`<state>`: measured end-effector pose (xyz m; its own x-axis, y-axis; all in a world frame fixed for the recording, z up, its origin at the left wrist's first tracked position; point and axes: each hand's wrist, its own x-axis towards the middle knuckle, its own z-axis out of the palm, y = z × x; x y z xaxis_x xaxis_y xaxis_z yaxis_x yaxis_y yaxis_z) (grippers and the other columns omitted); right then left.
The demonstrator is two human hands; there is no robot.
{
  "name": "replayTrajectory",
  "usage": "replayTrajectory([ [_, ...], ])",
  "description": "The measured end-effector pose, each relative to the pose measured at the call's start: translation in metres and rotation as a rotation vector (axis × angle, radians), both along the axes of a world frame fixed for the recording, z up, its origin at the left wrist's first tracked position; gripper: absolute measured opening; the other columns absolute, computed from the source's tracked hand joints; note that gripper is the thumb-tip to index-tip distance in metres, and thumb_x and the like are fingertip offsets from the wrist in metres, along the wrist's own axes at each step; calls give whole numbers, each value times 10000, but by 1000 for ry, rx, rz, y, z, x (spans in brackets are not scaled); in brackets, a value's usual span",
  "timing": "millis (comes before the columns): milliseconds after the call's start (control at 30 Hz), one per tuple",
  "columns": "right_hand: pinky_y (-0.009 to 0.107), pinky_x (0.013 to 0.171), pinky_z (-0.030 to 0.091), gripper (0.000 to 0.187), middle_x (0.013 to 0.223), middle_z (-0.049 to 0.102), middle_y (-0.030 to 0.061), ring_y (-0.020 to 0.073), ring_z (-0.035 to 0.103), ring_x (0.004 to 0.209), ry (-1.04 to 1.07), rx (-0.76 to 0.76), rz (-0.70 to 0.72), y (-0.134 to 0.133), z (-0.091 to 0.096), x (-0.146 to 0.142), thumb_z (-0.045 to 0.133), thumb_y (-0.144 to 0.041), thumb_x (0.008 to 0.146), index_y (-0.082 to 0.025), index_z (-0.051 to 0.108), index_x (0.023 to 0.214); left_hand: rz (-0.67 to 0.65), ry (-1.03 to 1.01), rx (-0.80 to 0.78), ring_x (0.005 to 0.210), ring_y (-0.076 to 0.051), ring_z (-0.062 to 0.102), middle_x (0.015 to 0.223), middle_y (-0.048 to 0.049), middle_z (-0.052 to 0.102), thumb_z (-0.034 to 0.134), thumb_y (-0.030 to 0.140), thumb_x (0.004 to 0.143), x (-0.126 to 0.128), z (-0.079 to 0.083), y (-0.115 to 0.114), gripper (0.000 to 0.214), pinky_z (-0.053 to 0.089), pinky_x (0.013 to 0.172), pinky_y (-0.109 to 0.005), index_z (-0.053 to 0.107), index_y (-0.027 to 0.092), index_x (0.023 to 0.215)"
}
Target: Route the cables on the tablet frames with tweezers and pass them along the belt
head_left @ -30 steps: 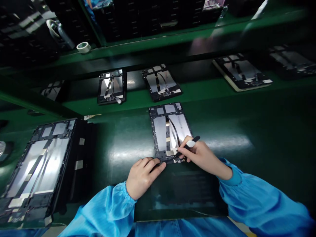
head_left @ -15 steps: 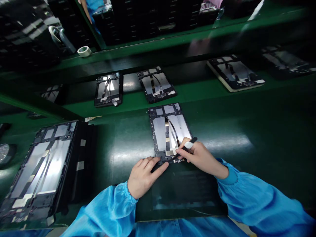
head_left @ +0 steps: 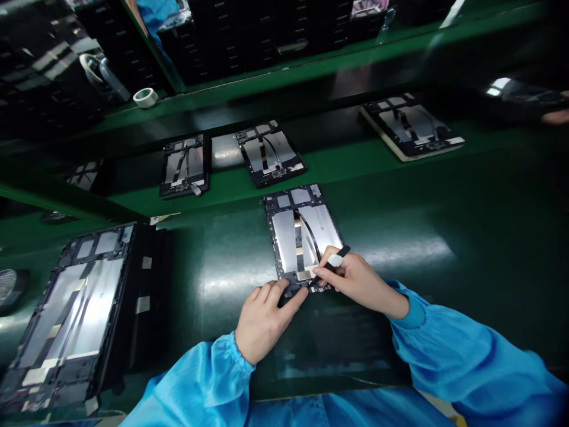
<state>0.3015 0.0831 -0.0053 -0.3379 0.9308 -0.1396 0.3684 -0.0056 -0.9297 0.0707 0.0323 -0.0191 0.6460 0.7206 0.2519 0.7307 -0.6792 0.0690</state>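
Note:
An opened tablet lies face down on the green bench, its silver inside, black frame and dark ribbon cables showing. My left hand rests at its lower left corner, fingers stretched out and thumb along the bottom edge. Held like a pen in my right hand are slim black tweezers with a white band. Their tip points down at the small parts along the tablet's bottom edge, close to my left thumb. Whether the tip touches or grips anything is too small to tell.
A stack of tablets stands at the left. Further opened tablets sit along the back strip, one on a pale-edged base. A tape roll lies on the ledge. At the far right another person's hand is near a blurred dark device.
The view has shifted slightly. My left thumb has slid a little right along the tablet's edge; the tweezers stay at nearly the same spot. Another person's hand has appeared at the far right.

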Motion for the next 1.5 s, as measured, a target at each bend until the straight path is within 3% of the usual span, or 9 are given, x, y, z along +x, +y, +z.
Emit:
replayTrajectory([
  [133,254,488,476,195,611,651,-18,167,655,538,28,45,-47,-1,-4,3,594,-358,914,-214,577,783,-26,-34,-57,977,-235,602,1221,-106,596,510,171,958,-3,-1,1,391,549,769,-369,551,275,1332],
  [267,312,685,531,257,726,665,20,204,676,736,121,260,-427,6,-14,5,655,-424,858,-219,589,718,-101,-200,-82,1076,-205,584,1326,-92,581,501,133,968,-16,-3,6,319,535,892,-342,589,207,1265],
  [433,335,648,546,363,691,704,1,214,691,657,482,-6,-531,15,-24,-3,732,-547,760,-239,541,732,-101,-270,5,1012,-220,612,1142,-67,691,598,301,947,-8,-3,23,246,549,834,-347,641,183,1159],
  [600,294,561,523,395,610,673,-32,184,652,548,631,-116,-668,1,-21,-4,773,-543,717,-233,528,723,-247,-202,-17,1043,-213,624,1142,-48,704,543,344,977,0,2,39,277,544,805,-331,636,193,1189],
  [867,354,841,518,272,705,692,-19,200,691,760,582,114,-918,-14,-32,35,686,-482,825,-240,566,789,-339,-182,-44,1082,-192,611,1185,-35,689,530,354,983,29,-4,75,260,511,831,-320,649,234,1180],
  [1000,341,777,523,191,791,691,12,218,673,789,365,391,-950,-13,-29,37,637,-425,869,-246,601,813,-204,-126,-80,1079,-190,607,1199,-31,675,588,367,947,69,-12,146,271,503,865,-327,658,285,1195],
  [1200,373,691,553,141,795,700,55,274,679,766,143,407,-574,-17,-23,22,557,-352,921,-286,666,859,128,-196,-41,1197,-254,553,1252,-82,649,630,204,907,105,-8,263,261,415,1028,-441,686,239,1160],
  [1367,342,725,537,194,855,711,58,245,683,822,87,399,-398,-12,-27,16,518,-352,955,-247,677,920,529,-322,-21,1302,-273,468,1345,-99,578,596,328,938,43,13,290,271,303,1134,-471,673,221,1175],
  [1500,315,729,530,203,860,706,50,222,680,823,86,350,-306,-8,-23,13,508,-349,964,-239,674,920,921,-444,-100,1174,-270,557,1306,-121,553,578,360,953,-25,27,294,373,460,990,-510,560,157,1265],
])
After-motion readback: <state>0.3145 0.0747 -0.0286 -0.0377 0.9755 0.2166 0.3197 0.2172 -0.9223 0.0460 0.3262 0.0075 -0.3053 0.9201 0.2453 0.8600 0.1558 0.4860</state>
